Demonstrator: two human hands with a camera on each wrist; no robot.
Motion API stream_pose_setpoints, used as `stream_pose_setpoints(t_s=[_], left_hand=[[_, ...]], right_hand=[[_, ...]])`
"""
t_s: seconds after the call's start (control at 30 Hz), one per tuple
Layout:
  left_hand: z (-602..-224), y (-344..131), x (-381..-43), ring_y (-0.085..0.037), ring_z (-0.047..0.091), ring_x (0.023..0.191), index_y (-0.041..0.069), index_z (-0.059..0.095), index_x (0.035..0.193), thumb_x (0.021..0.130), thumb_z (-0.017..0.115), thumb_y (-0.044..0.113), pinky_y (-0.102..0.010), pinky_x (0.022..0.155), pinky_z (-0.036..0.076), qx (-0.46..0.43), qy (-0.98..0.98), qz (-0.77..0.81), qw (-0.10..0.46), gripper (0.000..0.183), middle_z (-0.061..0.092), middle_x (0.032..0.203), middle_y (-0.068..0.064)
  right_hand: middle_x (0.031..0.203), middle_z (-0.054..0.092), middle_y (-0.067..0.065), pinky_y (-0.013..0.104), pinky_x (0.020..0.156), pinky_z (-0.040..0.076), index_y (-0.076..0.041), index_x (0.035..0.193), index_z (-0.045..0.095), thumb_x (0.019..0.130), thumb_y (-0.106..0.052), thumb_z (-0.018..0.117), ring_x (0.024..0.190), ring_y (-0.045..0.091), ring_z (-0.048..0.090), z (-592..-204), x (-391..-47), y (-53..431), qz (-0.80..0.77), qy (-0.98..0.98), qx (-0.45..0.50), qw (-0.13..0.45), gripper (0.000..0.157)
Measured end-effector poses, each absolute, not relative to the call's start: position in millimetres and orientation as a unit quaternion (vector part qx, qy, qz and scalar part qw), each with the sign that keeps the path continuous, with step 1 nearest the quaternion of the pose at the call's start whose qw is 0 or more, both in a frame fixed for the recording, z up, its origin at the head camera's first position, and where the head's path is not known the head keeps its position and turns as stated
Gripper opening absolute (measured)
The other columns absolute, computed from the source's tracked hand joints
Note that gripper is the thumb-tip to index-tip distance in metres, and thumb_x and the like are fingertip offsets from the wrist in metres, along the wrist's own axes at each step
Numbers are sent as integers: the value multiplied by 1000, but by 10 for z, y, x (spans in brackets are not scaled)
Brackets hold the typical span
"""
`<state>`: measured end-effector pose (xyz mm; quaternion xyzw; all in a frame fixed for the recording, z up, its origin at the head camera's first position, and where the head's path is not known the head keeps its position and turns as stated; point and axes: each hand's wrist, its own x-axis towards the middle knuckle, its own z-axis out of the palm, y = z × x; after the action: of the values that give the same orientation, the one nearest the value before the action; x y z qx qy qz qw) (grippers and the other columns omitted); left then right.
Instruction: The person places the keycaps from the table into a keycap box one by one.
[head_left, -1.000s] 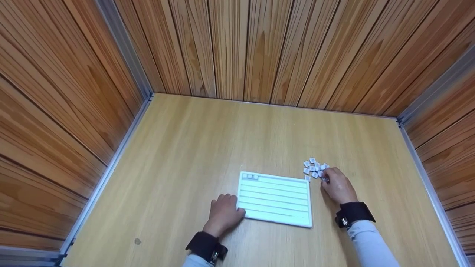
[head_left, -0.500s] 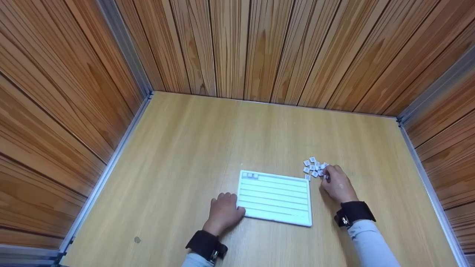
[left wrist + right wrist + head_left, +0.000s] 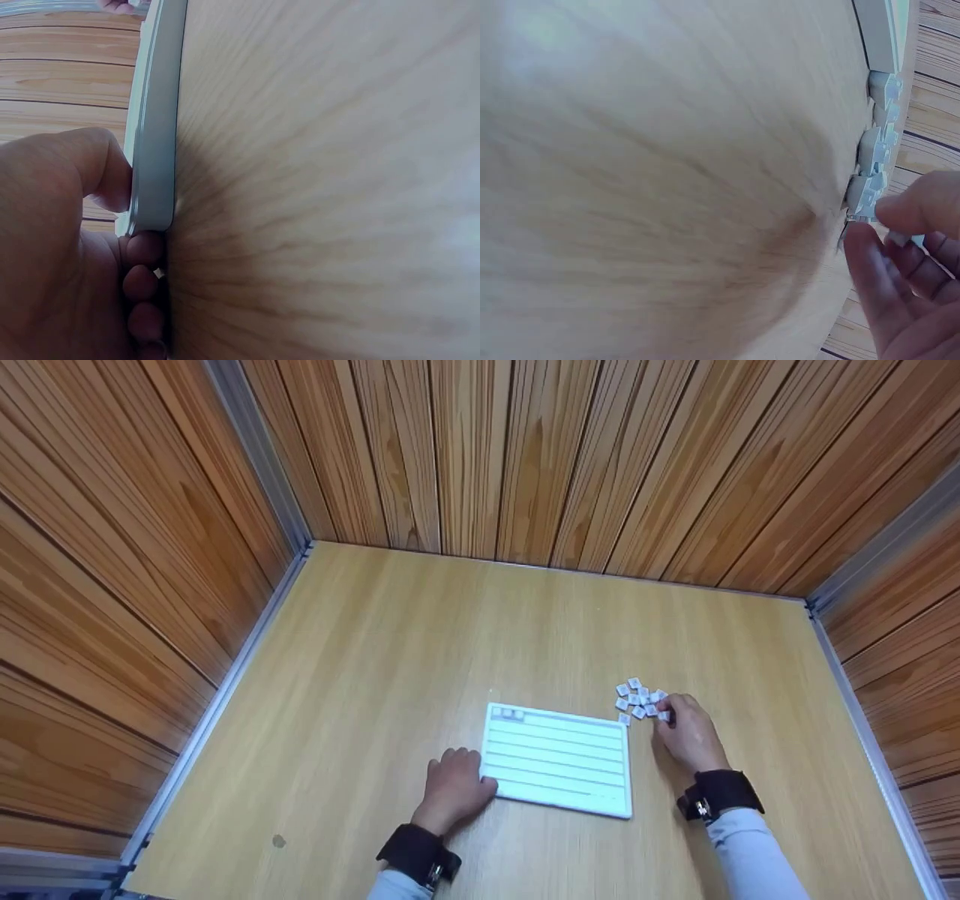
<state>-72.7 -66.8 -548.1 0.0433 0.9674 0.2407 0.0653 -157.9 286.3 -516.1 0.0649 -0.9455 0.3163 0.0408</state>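
Note:
A pale rectangular board with several horizontal ridges lies on the wooden table. Three small square tiles sit side by side in its top row at the left. My left hand grips the board's near-left corner, thumb on the top face and fingers curled against the side, as the left wrist view shows. Beyond the board's far-right corner lies a cluster of small white tiles with dark marks. My right hand is at the cluster's right side, thumb and fingers pinching a small white tile, partly hidden by the fingers.
Wood-plank walls with grey metal edging enclose the table at the back and both sides. One loose tile lies right at the board's far-right corner. A dark round spot marks the table at the left front.
My right fingers shift slightly at the right edge of the tile cluster. The left hand and the board stay in place; the head view drifts a little.

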Motion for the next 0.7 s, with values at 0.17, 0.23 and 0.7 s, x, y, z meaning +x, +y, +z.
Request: stream_pose_setpoints(t_s=[0.17,0.23,0.7], left_hand=[[-5842,-695,-860,-23,42,76,10,55,80,81,61,28,-42,71,35,42,967,237,85,19,48,77,-2],[-5837,-691,-865,-23,42,76,11,55,80,80,62,29,-42,70,35,40,966,238,91,19,47,76,-1],[-5836,-673,-861,-23,41,76,11,56,80,81,62,28,-41,71,33,30,964,245,101,19,47,76,-2]], right_hand=[[110,60,22,49,82,49,4,114,63,90,2,64,98,37,60,-5684,-1871,3140,275,-960,57,22,24],[110,61,22,49,83,49,5,114,64,90,4,63,98,36,61,-5593,-1816,3066,275,-959,59,32,24],[104,59,17,37,76,47,2,112,60,89,2,64,90,28,59,-5558,-1837,2962,285,-956,74,16,23]])
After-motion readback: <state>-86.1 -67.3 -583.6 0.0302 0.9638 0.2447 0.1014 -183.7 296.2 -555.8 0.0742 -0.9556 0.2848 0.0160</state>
